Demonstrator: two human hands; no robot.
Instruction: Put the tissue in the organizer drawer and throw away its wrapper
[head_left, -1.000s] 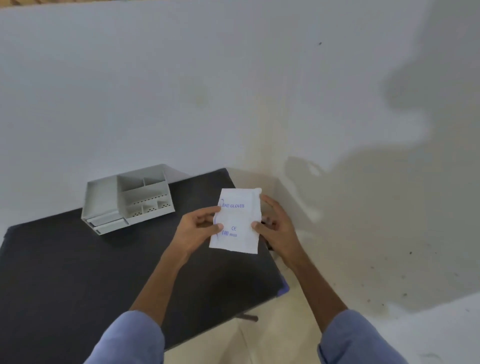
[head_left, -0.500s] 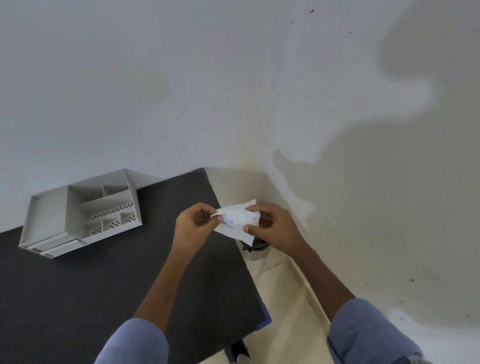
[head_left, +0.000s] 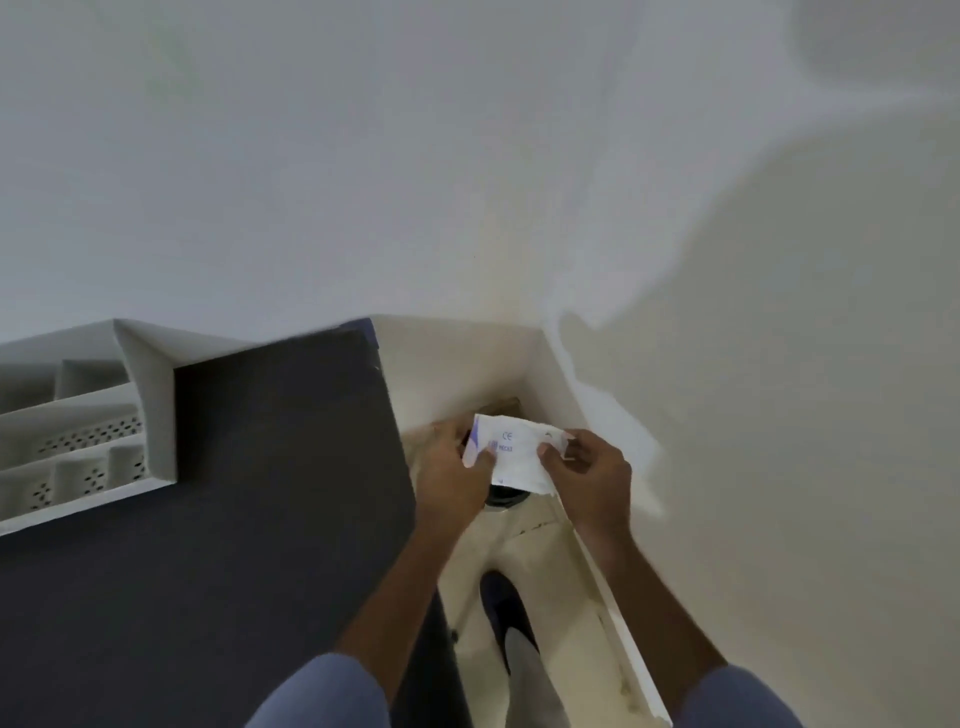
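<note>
White paper wrapper (head_left: 511, 451), printed with small blue lettering and a CE mark, is stretched between two bare hands over the floor, to the right of a dark table (head_left: 223, 519). Left hand (head_left: 451, 475) pinches the wrapper's left edge with thumb on top; right hand (head_left: 592, 475) pinches its right edge, where the paper looks crumpled. Both hands are closed on the wrapper, a short way apart from each other. Whether a tissue is inside cannot be told. Below the wrapper a dark, round object (head_left: 503, 500) on the pale floor is mostly hidden by it. A grey organizer (head_left: 150, 395) with perforated dividers sits on the table's far left corner against the white wall, well apart from the hands. Blue sleeves cover both forearms near the bottom edge. A dark shoe (head_left: 501, 605) shows on the floor between the arms.
</note>
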